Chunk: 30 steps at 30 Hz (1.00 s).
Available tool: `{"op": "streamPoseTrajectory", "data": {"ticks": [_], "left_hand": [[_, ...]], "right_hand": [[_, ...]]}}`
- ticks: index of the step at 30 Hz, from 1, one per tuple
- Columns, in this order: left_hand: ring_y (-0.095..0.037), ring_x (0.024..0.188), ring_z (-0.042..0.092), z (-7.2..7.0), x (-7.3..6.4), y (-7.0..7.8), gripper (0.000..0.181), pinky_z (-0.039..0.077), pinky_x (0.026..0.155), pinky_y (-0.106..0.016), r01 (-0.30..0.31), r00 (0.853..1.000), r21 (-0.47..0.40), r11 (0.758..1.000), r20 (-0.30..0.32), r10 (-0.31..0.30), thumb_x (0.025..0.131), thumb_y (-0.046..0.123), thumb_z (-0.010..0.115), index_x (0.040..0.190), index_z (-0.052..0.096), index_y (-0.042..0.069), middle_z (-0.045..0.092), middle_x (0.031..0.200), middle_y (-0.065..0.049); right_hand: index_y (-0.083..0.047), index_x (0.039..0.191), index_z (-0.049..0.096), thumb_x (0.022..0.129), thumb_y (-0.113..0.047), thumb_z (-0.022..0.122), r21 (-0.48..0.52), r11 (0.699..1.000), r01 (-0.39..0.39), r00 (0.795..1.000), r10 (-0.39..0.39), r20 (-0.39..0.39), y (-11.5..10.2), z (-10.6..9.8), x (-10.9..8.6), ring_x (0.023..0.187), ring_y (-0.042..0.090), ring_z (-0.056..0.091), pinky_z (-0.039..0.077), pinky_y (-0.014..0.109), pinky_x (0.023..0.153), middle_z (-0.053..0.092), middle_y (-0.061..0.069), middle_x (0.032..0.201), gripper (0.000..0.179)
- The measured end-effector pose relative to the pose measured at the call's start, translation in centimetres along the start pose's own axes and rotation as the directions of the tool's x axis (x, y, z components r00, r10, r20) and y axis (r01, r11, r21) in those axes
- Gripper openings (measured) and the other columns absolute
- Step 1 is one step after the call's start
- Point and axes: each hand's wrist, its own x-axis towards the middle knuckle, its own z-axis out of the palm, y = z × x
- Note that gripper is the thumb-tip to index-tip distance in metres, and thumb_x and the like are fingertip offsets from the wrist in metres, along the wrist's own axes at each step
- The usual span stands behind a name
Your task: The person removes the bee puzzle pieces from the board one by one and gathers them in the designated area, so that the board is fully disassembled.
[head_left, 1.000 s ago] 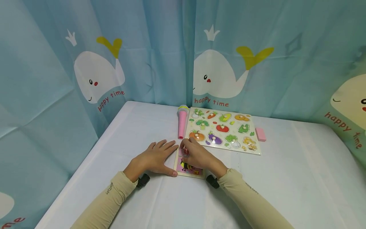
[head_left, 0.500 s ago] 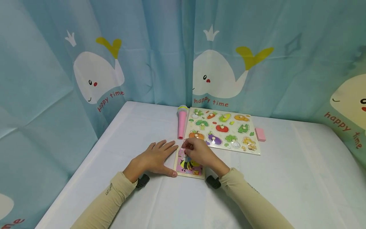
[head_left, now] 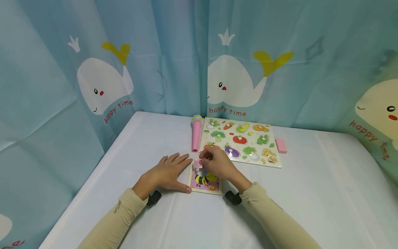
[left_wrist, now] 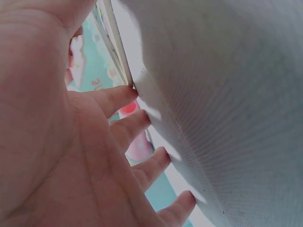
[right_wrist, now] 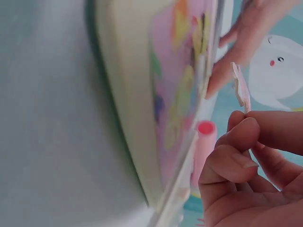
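Observation:
A small jigsaw puzzle with a bee picture in a pale wooden frame [head_left: 205, 192] lies on the table between my hands. My left hand [head_left: 168, 173] is spread flat on the table, with its thumb tip and index fingertip at the puzzle's left edge. My right hand [head_left: 220, 165] pinches a pink puzzle piece [right_wrist: 241, 87] between thumb and fingertips. In the right wrist view the piece stands up from the fingertips, apart from the board; in the head view it overlaps the puzzle's upper left part. The right hand covers the puzzle's upper right.
Behind the puzzle lies a vegetable peg board [head_left: 255, 145], partly covered by my right hand. A pink toy microphone [head_left: 196, 136] sits along its left side, and a pink block [head_left: 281, 146] at its right. A whale-print curtain [head_left: 174, 62] stands behind the table.
My right hand has drawn back slightly from the puzzle's top edge, and a pink piece now shows in its fingers. My left hand keeps its place beside the frame.

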Motion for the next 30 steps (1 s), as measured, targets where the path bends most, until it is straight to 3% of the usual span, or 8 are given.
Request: {"op": "streamPoseTrajectory", "data": {"ticks": [13,30], "left_hand": [[-0.040,0.161,0.017,0.0,-0.2,-0.1,0.110,0.015,0.124,-0.068,-0.002,1.000,-0.027,1.000,-0.004,0.002,0.087,0.063,0.083,0.170,0.032,0.012,0.024,0.176,-0.008],[-0.041,0.160,0.018,0.0,-0.2,0.2,0.110,0.014,0.123,-0.069,-0.008,1.000,-0.049,0.999,-0.005,0.007,0.086,0.062,0.084,0.169,0.033,0.011,0.024,0.176,-0.010]], "right_hand": [[0.000,0.102,0.071,0.101,0.001,0.068,0.026,1.000,0.009,0.997,-0.007,-0.078,0.7,-3.4,-1.8,0.083,0.021,0.061,0.051,0.031,0.069,0.071,0.007,0.096,0.003],[0.002,0.108,0.069,0.104,-0.001,0.065,0.068,0.995,-0.075,0.982,0.085,-0.169,2.7,-8.4,-5.1,0.081,0.024,0.060,0.051,0.030,0.069,0.070,0.012,0.097,0.006]]}}
